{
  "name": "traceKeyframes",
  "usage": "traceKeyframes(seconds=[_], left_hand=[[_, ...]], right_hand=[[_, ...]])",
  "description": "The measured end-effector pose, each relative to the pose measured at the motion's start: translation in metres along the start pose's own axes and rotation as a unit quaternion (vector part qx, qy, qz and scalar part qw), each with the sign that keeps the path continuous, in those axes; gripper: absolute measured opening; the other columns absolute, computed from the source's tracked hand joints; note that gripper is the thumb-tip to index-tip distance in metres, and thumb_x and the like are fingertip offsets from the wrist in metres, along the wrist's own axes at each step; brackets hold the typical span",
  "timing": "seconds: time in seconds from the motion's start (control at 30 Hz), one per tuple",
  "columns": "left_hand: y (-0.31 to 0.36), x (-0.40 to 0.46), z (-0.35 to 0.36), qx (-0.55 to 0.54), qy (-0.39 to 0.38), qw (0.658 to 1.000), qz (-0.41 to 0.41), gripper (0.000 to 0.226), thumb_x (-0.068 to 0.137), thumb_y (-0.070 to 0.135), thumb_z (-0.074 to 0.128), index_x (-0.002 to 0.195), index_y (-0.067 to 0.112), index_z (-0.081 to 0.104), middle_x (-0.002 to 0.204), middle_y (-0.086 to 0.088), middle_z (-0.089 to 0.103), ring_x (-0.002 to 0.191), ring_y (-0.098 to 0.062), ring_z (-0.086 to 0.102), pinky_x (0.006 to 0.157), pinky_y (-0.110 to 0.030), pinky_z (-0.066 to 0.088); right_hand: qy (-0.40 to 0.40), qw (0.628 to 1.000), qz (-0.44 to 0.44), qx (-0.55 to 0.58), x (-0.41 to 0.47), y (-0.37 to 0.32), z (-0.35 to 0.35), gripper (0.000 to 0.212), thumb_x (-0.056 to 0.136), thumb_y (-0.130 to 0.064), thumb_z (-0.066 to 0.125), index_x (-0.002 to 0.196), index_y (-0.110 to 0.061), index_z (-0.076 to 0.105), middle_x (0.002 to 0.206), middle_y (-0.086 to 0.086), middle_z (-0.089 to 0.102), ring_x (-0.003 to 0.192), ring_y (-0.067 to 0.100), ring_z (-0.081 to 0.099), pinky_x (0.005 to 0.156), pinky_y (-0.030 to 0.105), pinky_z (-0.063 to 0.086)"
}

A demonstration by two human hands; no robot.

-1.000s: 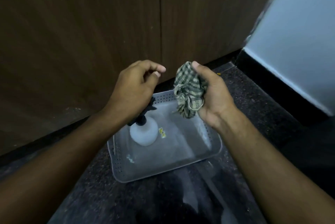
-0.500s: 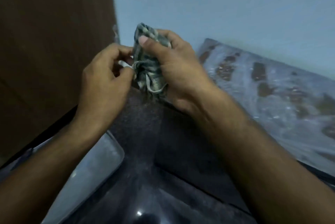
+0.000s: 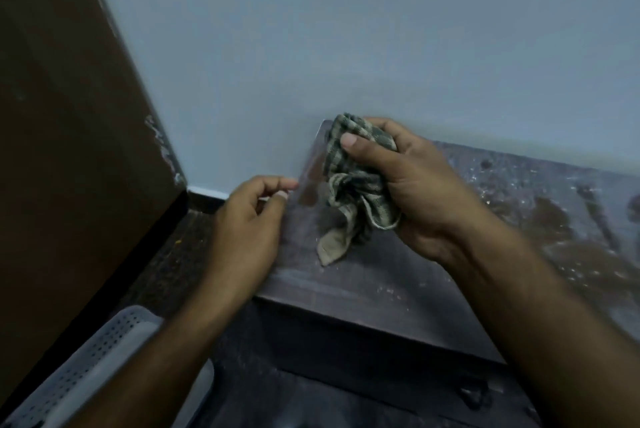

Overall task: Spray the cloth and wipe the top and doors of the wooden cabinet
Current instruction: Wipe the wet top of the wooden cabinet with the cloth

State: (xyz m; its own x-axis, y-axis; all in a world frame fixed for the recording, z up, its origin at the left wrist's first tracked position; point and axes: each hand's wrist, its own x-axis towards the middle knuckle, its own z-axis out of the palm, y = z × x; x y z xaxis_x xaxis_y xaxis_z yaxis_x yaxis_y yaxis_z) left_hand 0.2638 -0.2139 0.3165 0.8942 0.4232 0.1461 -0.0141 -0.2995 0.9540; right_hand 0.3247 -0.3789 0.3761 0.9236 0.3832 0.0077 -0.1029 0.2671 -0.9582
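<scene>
Wall [image 3: 346,29], pale blue-grey and plain, fills the upper frame; I log it as the largest item. Tall brown wooden panel [image 3: 62,150], left, cut off by the top and left edges; I cannot tell what it belongs to. Cabinet top [image 3: 398,275], dark wood, dusty and streaked with pale smears, set against the wall, its left end corner showing and its right end running out of frame. Cabinet front [image 3: 346,341], below the near edge, in deep shadow; I cannot make out doors or handles with any certainty. Dark speckled floor [image 3: 166,261] forms a narrow strip between panel and cabinet. Perforated grey tray [image 3: 104,351], lower left, mostly hidden by my left forearm and cropped by the frame. Right hand [image 3: 408,192], over the cabinet's left end, closed around the bunched checked cloth [image 3: 349,199], one corner of which hangs down near the top; contact I cannot confirm. Left hand [image 3: 249,220], just beside the cabinet's left edge, empty, fingers loosely curled, thumb near forefinger.
</scene>
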Motion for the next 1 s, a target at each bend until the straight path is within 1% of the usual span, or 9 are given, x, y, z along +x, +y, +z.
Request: traceKeyframes(seconds=[0.13, 0.33, 0.4, 0.47, 0.57, 0.67, 0.77, 0.87, 1.0], left_hand=[[-0.007, 0.032, 0.015, -0.098, -0.044, 0.985, -0.135, 0.022, 0.099, 0.023, 0.050, 0.104, 0.031, 0.070, 0.060, 0.022, 0.063, 0.058, 0.002, 0.060, 0.054, -0.018, 0.046], [0.039, 0.061, 0.020, -0.108, -0.038, 0.977, -0.178, 0.015, 0.098, 0.025, 0.054, 0.109, 0.022, 0.065, 0.110, -0.006, 0.070, 0.104, -0.025, 0.066, 0.094, -0.047, 0.054], [0.036, 0.069, 0.022, -0.071, -0.036, 0.985, -0.154, 0.015, 0.098, 0.021, 0.054, 0.110, 0.018, 0.063, 0.107, -0.005, 0.069, 0.098, -0.020, 0.066, 0.088, -0.036, 0.057], [0.023, 0.071, 0.024, -0.021, -0.019, 0.990, -0.139, 0.014, 0.098, 0.017, 0.054, 0.109, 0.019, 0.063, 0.101, 0.005, 0.065, 0.088, -0.005, 0.061, 0.071, -0.012, 0.049], [0.012, 0.083, 0.023, 0.007, 0.000, 0.991, -0.137, 0.012, 0.098, 0.023, 0.054, 0.105, 0.023, 0.064, 0.098, 0.014, 0.063, 0.087, 0.004, 0.055, 0.066, -0.014, 0.040], [0.005, 0.101, 0.040, 0.059, -0.016, 0.988, -0.142, 0.011, 0.097, 0.031, 0.056, 0.100, 0.025, 0.064, 0.091, 0.015, 0.064, 0.082, 0.004, 0.057, 0.065, -0.020, 0.042], [0.008, 0.096, 0.050, 0.089, 0.020, 0.986, -0.142, 0.010, 0.095, 0.030, 0.058, 0.097, 0.023, 0.064, 0.083, 0.012, 0.064, 0.076, -0.004, 0.059, 0.060, -0.020, 0.039], [0.014, 0.095, 0.055, 0.091, 0.042, 0.980, -0.169, 0.014, 0.095, 0.028, 0.059, 0.099, 0.018, 0.066, 0.087, 0.003, 0.067, 0.084, -0.017, 0.063, 0.070, -0.026, 0.045], [0.011, 0.095, 0.060, 0.105, 0.055, 0.978, -0.171, 0.015, 0.094, 0.028, 0.058, 0.103, 0.019, 0.067, 0.095, 0.004, 0.070, 0.092, -0.016, 0.065, 0.078, -0.029, 0.049]], right_hand=[[0.037, 0.999, 0.025, 0.006, 0.013, 0.002, -0.013, 0.025, 0.093, -0.009, 0.067, 0.117, -0.005, 0.062, 0.086, 0.010, 0.074, 0.073, 0.022, 0.071, 0.062, 0.033, 0.059], [0.155, 0.983, 0.085, -0.046, 0.034, -0.030, -0.018, 0.021, 0.091, -0.016, 0.072, 0.110, -0.015, 0.061, 0.096, 0.010, 0.074, 0.081, 0.024, 0.073, 0.071, 0.042, 0.060], [0.167, 0.980, 0.056, -0.090, 0.030, -0.026, -0.024, 0.017, 0.088, -0.015, 0.075, 0.102, -0.014, 0.066, 0.091, 0.008, 0.075, 0.079, 0.024, 0.072, 0.073, 0.045, 0.061], [0.159, 0.975, 0.050, -0.143, 0.022, -0.010, -0.027, 0.014, 0.085, -0.016, 0.079, 0.096, -0.018, 0.071, 0.092, 0.006, 0.076, 0.082, 0.025, 0.072, 0.078, 0.048, 0.060], [0.151, 0.974, 0.043, -0.165, 0.028, -0.006, -0.023, 0.017, 0.082, -0.017, 0.082, 0.097, -0.021, 0.073, 0.094, 0.003, 0.077, 0.087, 0.024, 0.074, 0.082, 0.046, 0.061], [0.146, 0.963, 0.035, -0.222, 0.059, -0.005, -0.030, 0.026, 0.081, -0.024, 0.083, 0.103, -0.023, 0.069, 0.095, -0.002, 0.076, 0.087, 0.015, 0.073, 0.079, 0.037, 0.061], [0.150, 0.946, 0.023, -0.286, 0.076, -0.007, -0.032, 0.033, 0.079, -0.031, 0.083, 0.103, -0.027, 0.061, 0.091, -0.009, 0.072, 0.072, -0.006, 0.065, 0.061, 0.012, 0.051], [0.140, 0.941, 0.018, -0.307, 0.078, -0.008, -0.037, 0.025, 0.079, -0.027, 0.083, 0.092, -0.026, 0.062, 0.081, -0.012, 0.069, 0.064, -0.009, 0.060, 0.053, 0.006, 0.042], [0.118, 0.933, -0.007, -0.340, 0.080, -0.002, -0.046, 0.021, 0.076, -0.023, 0.085, 0.087, -0.029, 0.068, 0.076, -0.020, 0.066, 0.067, -0.015, 0.059, 0.055, 0.001, 0.038]])
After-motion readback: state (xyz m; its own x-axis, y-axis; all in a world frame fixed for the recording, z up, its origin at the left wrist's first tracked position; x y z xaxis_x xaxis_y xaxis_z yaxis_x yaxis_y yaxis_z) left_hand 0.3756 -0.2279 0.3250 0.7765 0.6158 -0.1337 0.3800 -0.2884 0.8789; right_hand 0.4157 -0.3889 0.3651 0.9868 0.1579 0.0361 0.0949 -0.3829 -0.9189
